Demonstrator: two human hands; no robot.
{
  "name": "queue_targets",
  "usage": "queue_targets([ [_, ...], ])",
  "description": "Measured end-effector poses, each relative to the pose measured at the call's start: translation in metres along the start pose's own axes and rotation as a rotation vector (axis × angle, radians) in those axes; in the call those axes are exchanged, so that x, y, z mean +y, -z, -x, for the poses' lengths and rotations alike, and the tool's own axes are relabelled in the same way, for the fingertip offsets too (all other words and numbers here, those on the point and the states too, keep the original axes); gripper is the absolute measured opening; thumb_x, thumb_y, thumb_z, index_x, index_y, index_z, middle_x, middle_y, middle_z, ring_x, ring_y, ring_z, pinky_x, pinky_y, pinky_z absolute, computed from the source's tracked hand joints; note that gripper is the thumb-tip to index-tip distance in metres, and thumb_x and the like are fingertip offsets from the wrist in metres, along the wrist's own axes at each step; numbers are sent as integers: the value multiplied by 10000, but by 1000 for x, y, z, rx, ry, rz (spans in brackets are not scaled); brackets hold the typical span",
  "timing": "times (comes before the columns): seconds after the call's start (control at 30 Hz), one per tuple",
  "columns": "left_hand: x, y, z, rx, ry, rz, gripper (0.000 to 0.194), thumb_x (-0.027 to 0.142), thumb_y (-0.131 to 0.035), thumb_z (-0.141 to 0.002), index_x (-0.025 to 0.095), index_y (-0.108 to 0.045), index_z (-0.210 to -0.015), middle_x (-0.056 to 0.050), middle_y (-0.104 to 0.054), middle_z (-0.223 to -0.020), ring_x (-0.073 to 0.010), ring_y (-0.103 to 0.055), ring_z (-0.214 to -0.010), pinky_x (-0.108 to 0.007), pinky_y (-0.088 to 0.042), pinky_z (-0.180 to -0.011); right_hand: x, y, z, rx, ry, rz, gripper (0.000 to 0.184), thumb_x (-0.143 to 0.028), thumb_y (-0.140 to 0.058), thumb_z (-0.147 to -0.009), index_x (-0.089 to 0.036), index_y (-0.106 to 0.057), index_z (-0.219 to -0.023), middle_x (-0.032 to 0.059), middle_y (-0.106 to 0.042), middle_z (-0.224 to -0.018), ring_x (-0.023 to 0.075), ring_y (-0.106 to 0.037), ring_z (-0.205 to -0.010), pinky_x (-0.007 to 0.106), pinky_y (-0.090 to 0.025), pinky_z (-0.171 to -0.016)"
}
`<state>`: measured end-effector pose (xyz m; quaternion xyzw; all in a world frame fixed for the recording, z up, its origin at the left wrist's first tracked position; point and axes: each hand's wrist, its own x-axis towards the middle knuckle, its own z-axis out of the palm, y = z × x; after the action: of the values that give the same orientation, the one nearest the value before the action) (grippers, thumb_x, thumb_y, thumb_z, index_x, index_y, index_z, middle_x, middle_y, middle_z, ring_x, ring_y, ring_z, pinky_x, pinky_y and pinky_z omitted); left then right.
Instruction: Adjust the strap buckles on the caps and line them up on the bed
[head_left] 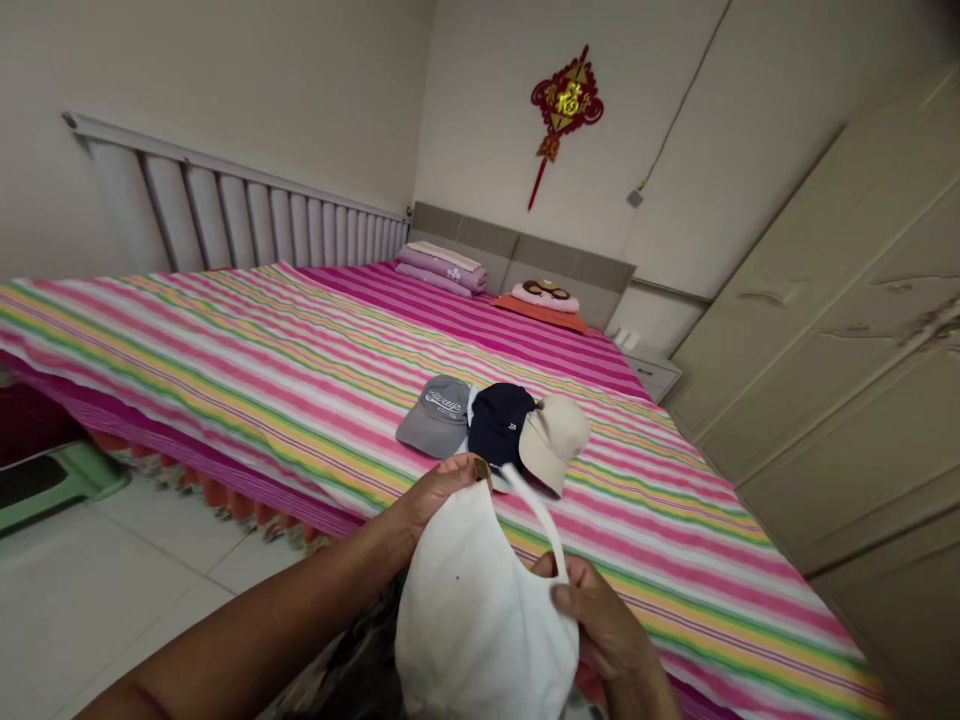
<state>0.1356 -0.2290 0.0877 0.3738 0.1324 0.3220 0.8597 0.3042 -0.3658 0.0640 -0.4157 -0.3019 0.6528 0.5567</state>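
Observation:
A white cap (480, 610) is held up close to me, its back opening facing away and its loose strap (541, 510) curving upward. My left hand (442, 490) pinches the cap's edge by a small brass-coloured buckle (481, 468). Around the base of the strap, on the other side of the opening, my right hand (592, 610) is closed. Beyond them on the bed lie a grey cap (436, 418) with white lettering, a navy cap (499, 425) and a beige cap (555, 440), side by side. Something white shows partly beneath the navy one.
The bed carries a striped sheet (247, 350). Folded purple bedding (442, 270) and a pink folded item (546, 294) on an orange cloth lie near the headboard (570, 265). A radiator (240, 205) lines the left wall, a wardrobe (840, 330) the right. A green stool (67, 485) stands at left.

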Motion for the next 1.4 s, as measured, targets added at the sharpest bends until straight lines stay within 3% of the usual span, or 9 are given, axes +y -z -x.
queue_targets([
  [0.1,-1,7,-3,35,12,15,280,309,-739,-558,127,-539,-628,35,-510,-475,-55,-432,-361,-167,-341,-389,11,-3,-5,-35,65,-136,271,-251,-777,-494,-140,-540,-565,-24,-544,-502,77,-470,-429,174,-345,-425],
  [0.27,6,11,-4,-30,74,22,265,279,-751,-548,114,-567,-646,48,-490,-458,-41,-415,-345,-152,-329,-369,5,-18,-1,-134,124,-261,352,-278,-785,-455,-176,-477,-592,-33,-545,-531,97,-502,-471,173,-370,-438],
  [0.4,8,23,-2,-133,150,71,331,234,-724,-589,93,-630,-873,-30,-634,-706,-84,-560,-517,-180,-430,-521,0,-25,2,-141,159,-257,343,-242,-772,-480,-189,-462,-617,-36,-565,-529,103,-527,-460,166,-377,-417],
  [0.53,-10,52,9,-260,273,137,423,262,-665,-651,57,-605,-1017,-143,-643,-952,-207,-606,-856,-276,-432,-776,1,-20,-3,-14,269,-301,294,-215,-754,-491,-201,-513,-659,-32,-599,-518,127,-566,-452,211,-450,-470],
  [0.63,-34,78,25,-279,285,135,386,270,-649,-663,61,-625,-986,-149,-655,-925,-237,-606,-870,-318,-412,-811,1,-13,-7,141,322,-298,278,-201,-751,-481,-200,-599,-713,-1,-653,-564,174,-620,-531,329,-504,-661],
  [0.9,-86,112,85,-162,309,236,365,111,-636,-622,144,-626,-986,-99,-662,-932,-236,-607,-882,-356,-421,-808,1,-6,-30,287,218,-355,214,-235,-721,-520,-197,-690,-728,57,-714,-718,265,-638,-844,470,-343,-949],
  [1.07,-99,119,107,39,80,383,332,137,-566,-718,184,-599,-1044,-90,-646,-1003,-262,-556,-1018,-407,-358,-923,11,-12,-52,242,300,-394,352,-309,-655,-632,-251,-652,-979,49,-647,-1075,224,-536,-1063,423,-277,-1004],
  [1.23,-77,160,112,202,-75,438,265,67,-580,-693,179,-642,-925,-53,-685,-871,-241,-591,-966,-398,-374,-941,48,5,-58,61,156,-389,446,-414,-619,-697,-266,-574,-1116,70,-527,-1250,213,-527,-1064,369,-402,-888],
  [1.4,-6,194,90,326,-245,462,232,18,-479,-751,162,-656,-792,-39,-697,-808,-178,-644,-809,-341,-413,-925,93,52,-50,108,-27,-430,436,-342,-737,-593,-270,-635,-1011,59,-585,-1180,175,-608,-863,291,-476,-711],
])
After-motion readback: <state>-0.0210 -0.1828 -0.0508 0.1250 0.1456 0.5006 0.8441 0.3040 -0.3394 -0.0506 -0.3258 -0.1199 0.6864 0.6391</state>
